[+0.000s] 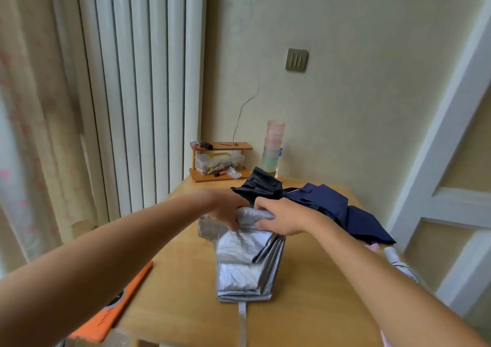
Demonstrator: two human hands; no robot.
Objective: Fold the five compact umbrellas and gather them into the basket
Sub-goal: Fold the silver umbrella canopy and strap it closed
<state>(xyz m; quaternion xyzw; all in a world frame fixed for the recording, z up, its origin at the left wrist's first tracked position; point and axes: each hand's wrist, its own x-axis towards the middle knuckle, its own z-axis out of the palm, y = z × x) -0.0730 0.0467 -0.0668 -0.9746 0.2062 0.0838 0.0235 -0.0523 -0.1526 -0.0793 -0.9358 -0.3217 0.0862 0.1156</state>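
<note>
A silver umbrella [245, 264] lies lengthwise on the wooden table [305, 307], its canopy pleated flat and its strap hanging over the near edge. My left hand [225, 211] and my right hand [281, 218] both grip its far end, fingers curled round the bunched silver fabric. Just behind my hands sits a black umbrella [261, 187], crumpled. A navy umbrella [342, 211] lies spread to the right of it. At the table's right edge a white and pink umbrella [398, 263] shows only in part. No basket is in view.
A small wooden shelf [220, 160] with a clear box of small items stands at the table's far left corner. Stacked pastel cups [273, 147] stand beside it. An orange flat object [114, 307] lies off the table's left edge. A white radiator [138, 81] and a curtain fill the left.
</note>
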